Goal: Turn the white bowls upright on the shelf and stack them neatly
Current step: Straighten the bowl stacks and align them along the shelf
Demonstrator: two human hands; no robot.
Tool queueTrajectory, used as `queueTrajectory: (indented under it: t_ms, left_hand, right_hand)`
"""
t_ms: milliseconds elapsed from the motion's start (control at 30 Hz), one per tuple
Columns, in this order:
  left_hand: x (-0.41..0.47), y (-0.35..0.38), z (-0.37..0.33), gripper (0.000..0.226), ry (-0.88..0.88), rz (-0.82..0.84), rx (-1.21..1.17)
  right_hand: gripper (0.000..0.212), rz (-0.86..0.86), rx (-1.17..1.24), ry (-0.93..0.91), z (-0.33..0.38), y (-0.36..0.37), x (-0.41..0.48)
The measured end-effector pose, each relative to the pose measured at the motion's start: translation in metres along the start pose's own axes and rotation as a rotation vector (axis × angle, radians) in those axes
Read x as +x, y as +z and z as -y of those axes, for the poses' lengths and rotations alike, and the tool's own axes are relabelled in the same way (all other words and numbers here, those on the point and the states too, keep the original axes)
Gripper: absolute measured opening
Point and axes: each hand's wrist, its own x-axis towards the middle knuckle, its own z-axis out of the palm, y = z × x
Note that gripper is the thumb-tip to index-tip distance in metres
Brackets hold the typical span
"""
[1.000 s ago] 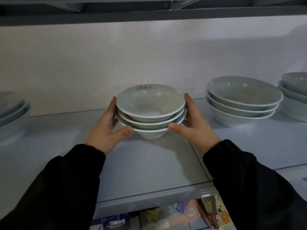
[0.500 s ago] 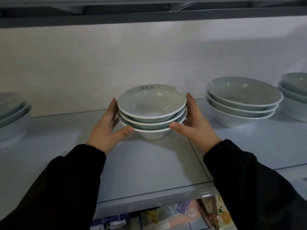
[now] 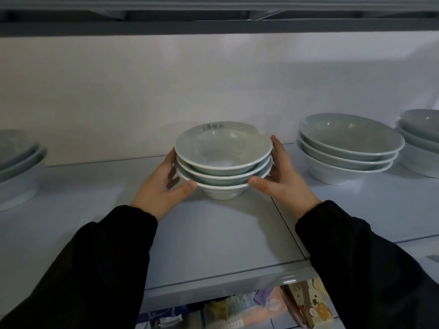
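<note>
Item: stack of three white bowls (image 3: 223,167), upright on shelf (image 3: 213,233), cupped between left hand (image 3: 161,188) and right hand (image 3: 282,184), both curled round its sides. Risk: an uneven squeeze could skew or tip it.

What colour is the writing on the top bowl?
Dark grey writing on the far rim of the top bowl, clearest in the head view.

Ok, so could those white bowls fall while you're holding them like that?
Maybe. The left hand and right hand hold the stack of three white ceramic bowls only by its sides, so a tilt could slide the top bowl off. The other stack of white bowls sits close beside the right hand, looking slightly tilted; a bump might topple it.
</note>
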Motion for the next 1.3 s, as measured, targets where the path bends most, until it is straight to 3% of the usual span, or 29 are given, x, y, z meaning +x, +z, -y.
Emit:
queueTrajectory:
  t_ms: [600, 833, 933, 1133, 1300]
  left_hand:
    - [0.0, -0.001, 0.001, 0.085, 0.146, -0.115, 0.51]
    - [-0.009, -0.002, -0.002, 0.084, 0.104, -0.179, 0.698]
    - [-0.016, -0.004, -0.006, 0.086, 0.039, -0.169, 0.769]
    - [-0.046, -0.016, -0.041, 0.087, -0.031, -0.248, 0.885]
    - [-0.075, -0.054, -0.067, 0.084, -0.02, -0.303, 0.968]
  right_hand:
    - [0.113, -0.055, -0.184, -0.055, 0.004, 0.0, 0.001]
    - [0.096, -0.083, -0.253, -0.16, 0.003, 0.005, 0.0]
    - [0.097, -0.115, -0.344, -0.18, 0.003, 0.006, 0.0]
    - [0.076, -0.073, -0.523, -0.274, 0.015, 0.01, -0.003]
    - [0.07, -0.082, -0.689, -0.462, 0.039, 0.027, -0.001]
